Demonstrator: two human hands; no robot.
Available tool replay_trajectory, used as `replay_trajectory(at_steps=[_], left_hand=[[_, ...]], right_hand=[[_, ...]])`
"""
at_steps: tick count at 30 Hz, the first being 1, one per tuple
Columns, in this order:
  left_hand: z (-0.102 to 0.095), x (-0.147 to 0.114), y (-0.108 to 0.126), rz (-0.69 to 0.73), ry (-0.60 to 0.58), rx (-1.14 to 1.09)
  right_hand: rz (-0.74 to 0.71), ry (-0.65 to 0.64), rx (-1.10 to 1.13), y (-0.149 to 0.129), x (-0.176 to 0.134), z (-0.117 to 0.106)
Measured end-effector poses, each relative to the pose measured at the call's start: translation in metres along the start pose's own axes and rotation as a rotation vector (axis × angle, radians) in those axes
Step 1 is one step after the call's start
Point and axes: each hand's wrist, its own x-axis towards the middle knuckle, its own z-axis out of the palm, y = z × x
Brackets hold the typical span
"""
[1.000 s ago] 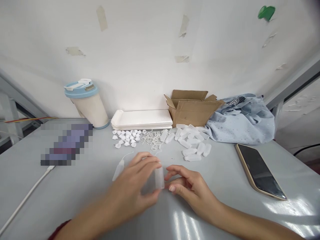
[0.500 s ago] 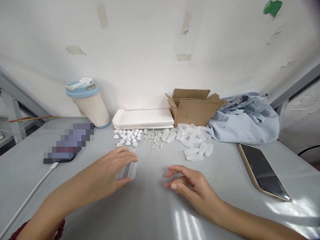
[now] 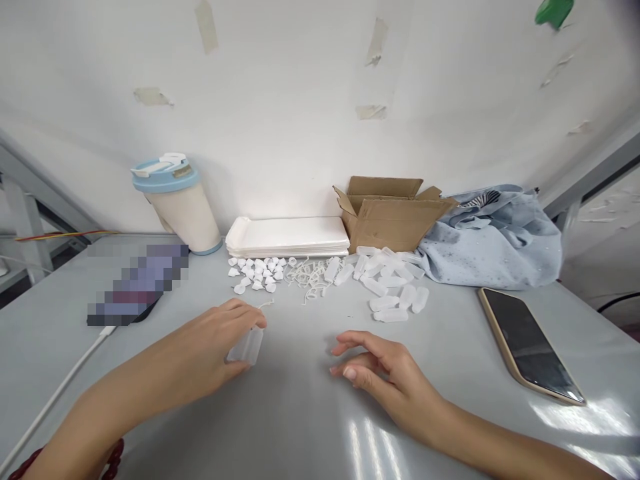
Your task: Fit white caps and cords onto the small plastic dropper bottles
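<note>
From where I stand, the person's left hand [image 3: 215,339] is the one at work, low over the grey surface [image 3: 295,413]. Its grip looks closed end to end on a small frosted bottle [image 3: 255,347]: fingertips over the far end, thumb against the near end. How hard it presses I cannot tell. The bottle's long axis runs away from the person, its far end leaning a little to the right. A second frosted shape shows just to its left, partly hidden behind the hand. A bit of string [image 3: 268,303] pokes out just beyond the fingertips; what it joins to is covered.

The right hand [image 3: 380,370] rests well apart to the right, fingers loosely curled, thumb and fingertips parted, nothing between them. Seen from there, the bottle lies off to the left, across bare surface and slightly farther forward, so the left hand is clearly the nearer one.

The loose bottles [image 3: 391,315] lie the other way round: scattered just beyond the right hand, pointing in mixed directions. Past the left fingertips sit the white caps [image 3: 259,270], with tangled strings [image 3: 313,275] between them and the loose bottles.
</note>
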Motion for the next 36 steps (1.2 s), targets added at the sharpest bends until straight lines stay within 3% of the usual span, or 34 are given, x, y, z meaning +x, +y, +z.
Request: replay_trajectory(at_steps=[7, 17, 27, 36], left_hand=[[-0.002, 0.0, -0.005, 0.01, -0.025, 0.0], [0.005, -0.002, -0.018, -0.112, -0.063, 0.003], [0.006, 0.004, 0.009, -0.218, -0.063, 0.008], [0.005, 0.005, 0.006, -0.251, -0.126, 0.013]], right_hand=[[-0.002, -0.004, -0.008, 0.0, 0.001, -0.001], [0.005, -0.007, 0.011, 0.002, 0.0, -0.001], [-0.008, -0.003, 0.0, 0.004, 0.002, 0.0], [-0.015, -0.002, 0.01, 0.003, 0.001, 0.0]])
